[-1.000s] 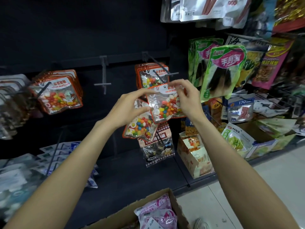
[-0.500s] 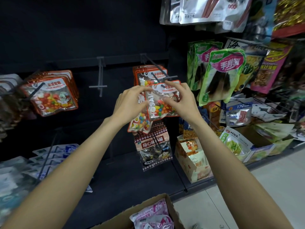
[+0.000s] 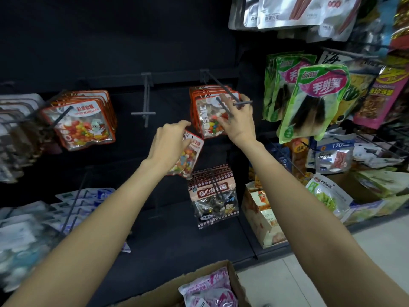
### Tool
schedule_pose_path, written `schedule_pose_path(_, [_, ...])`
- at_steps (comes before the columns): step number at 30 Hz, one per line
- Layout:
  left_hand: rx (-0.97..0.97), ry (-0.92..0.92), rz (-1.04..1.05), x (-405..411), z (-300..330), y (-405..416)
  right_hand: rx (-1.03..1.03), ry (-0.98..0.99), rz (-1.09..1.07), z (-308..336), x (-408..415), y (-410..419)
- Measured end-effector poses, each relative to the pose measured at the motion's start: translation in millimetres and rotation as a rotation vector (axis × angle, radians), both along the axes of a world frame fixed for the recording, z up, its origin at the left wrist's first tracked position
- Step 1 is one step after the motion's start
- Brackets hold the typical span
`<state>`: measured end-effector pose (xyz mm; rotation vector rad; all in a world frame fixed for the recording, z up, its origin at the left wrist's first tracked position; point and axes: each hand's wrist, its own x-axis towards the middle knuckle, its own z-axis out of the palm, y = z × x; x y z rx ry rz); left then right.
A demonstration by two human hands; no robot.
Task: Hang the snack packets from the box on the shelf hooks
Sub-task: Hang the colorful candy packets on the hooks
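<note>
**Candy packet on the hook, another in the left hand**

The right hand (image 3: 238, 120) reaches up to the middle hook (image 3: 223, 89) on the dark shelf wall, its fingers pressed against the front candy packet (image 3: 209, 120) of the stack hanging there. The fingers lie on the packet's face and around the hook's end; whether they pinch the packet or only push it is hard to tell from this angle. The left hand (image 3: 170, 142) sits lower and to the left, closed around a second candy packet (image 3: 188, 156), which tilts and hangs free of any hook. Just below it hangs a bunch of pink plum packets (image 3: 213, 196). To the left, a bare hook (image 3: 145, 107) juts from the rail, and further left another stack of candy packets (image 3: 81, 122) hangs. Green packets (image 3: 309, 100) hang on the right. At the bottom edge, the cardboard box (image 3: 199, 282) stands open with pink packets (image 3: 208, 289) inside.
</note>
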<state>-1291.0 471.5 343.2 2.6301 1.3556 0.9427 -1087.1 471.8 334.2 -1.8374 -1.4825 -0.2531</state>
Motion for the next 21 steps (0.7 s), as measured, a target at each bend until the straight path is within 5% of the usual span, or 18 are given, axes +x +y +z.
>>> schedule_pose_path(12, [-0.295,-0.443,-0.304,-11.3,15.2,-58.3,0.09,0.831,0.465,-27.2,-56.0,-143.7])
schedule_pose_path(17, [-0.191,-0.517,-0.39,11.1,23.7,-66.5,0.288,0.765,0.392,-16.1,-41.2,-145.0])
schedule_pose_path(21, [-0.101,-0.355,-0.389,21.6,15.1,-56.5,0.296,0.506,0.312,-8.9,-17.1,-120.2])
